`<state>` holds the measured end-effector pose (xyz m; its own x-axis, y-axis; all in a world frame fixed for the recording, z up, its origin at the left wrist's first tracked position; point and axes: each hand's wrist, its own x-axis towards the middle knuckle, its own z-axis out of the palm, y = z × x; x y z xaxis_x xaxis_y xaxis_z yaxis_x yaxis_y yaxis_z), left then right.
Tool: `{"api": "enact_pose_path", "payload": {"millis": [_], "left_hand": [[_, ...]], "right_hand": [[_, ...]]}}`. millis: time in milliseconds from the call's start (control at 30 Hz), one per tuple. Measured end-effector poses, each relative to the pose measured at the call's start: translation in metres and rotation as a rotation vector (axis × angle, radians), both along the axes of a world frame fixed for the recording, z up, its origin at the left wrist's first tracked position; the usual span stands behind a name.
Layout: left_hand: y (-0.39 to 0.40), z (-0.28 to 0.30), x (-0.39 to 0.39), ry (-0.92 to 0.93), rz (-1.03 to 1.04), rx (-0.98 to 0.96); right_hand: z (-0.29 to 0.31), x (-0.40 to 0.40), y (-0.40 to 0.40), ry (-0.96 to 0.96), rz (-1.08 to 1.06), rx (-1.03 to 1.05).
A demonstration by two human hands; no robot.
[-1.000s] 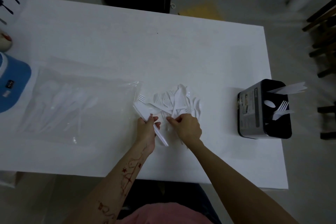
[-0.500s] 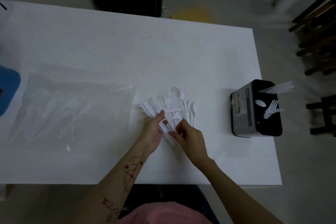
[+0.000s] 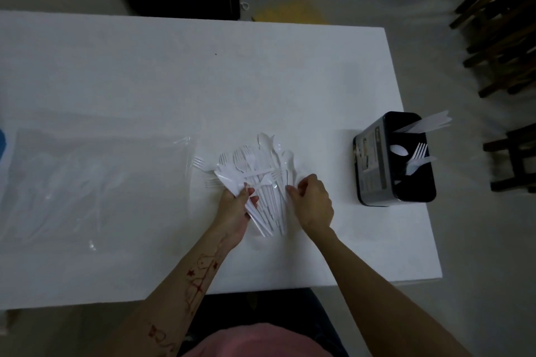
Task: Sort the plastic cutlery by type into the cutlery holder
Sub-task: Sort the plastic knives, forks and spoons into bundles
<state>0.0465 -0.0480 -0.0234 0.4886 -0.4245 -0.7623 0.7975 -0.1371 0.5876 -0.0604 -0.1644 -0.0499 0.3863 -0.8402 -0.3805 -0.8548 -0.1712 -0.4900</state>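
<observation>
A heap of white plastic cutlery (image 3: 258,165), mostly forks with some spoons and knives, lies in the middle of the white table (image 3: 261,72). My left hand (image 3: 233,210) grips a bundle of white knives by their handles at the heap's near left side. My right hand (image 3: 314,204) rests at the heap's near right edge, fingertips curled on a handle; whether it holds it is unclear. The black cutlery holder (image 3: 377,159) stands at the table's right edge, with knives in the far compartment and a spoon and forks in the middle one.
A clear plastic bag (image 3: 95,182) with more white cutlery inside lies flat on the table's left half. Two loose forks (image 3: 203,165) lie between the bag and the heap. Dark wooden furniture (image 3: 499,38) stands right of the table. The table's near edge is close to my body.
My right hand has moved from the middle of the heap to its right edge. My left hand has kept its bundle of knives. The view has shifted slightly left.
</observation>
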Motion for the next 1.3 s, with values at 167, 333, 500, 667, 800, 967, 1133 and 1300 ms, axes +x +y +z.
{"api": "enact_pose_path", "payload": {"millis": [167,333,500,667,800,967,1133,1300], "left_hand": [[0.0,-0.007,-0.003,0.021,0.006,0.041],[-0.002,-0.009,-0.004,0.03,0.012,0.04],[-0.004,-0.011,-0.005,0.04,0.018,0.034],[-0.005,-0.009,-0.005,0.03,0.026,0.038],[-0.004,-0.008,-0.005,0.027,0.03,0.041],[-0.003,-0.009,-0.006,0.04,0.036,0.039],[-0.001,-0.009,-0.007,0.028,0.021,0.041],[0.0,-0.008,-0.007,0.028,0.02,0.035]], "right_hand": [[-0.002,0.004,-0.007,-0.012,0.009,0.054],[-0.004,-0.014,-0.026,-0.038,-0.05,0.009],[0.003,-0.014,-0.017,-0.044,0.024,-0.224],[-0.001,0.007,-0.002,0.063,0.103,-0.04],[0.002,0.011,-0.012,0.098,0.063,0.003],[0.005,-0.008,-0.015,0.039,0.036,-0.041],[0.003,-0.013,0.0,0.051,0.3,0.037],[0.001,-0.016,-0.008,-0.073,0.125,0.011]]}}
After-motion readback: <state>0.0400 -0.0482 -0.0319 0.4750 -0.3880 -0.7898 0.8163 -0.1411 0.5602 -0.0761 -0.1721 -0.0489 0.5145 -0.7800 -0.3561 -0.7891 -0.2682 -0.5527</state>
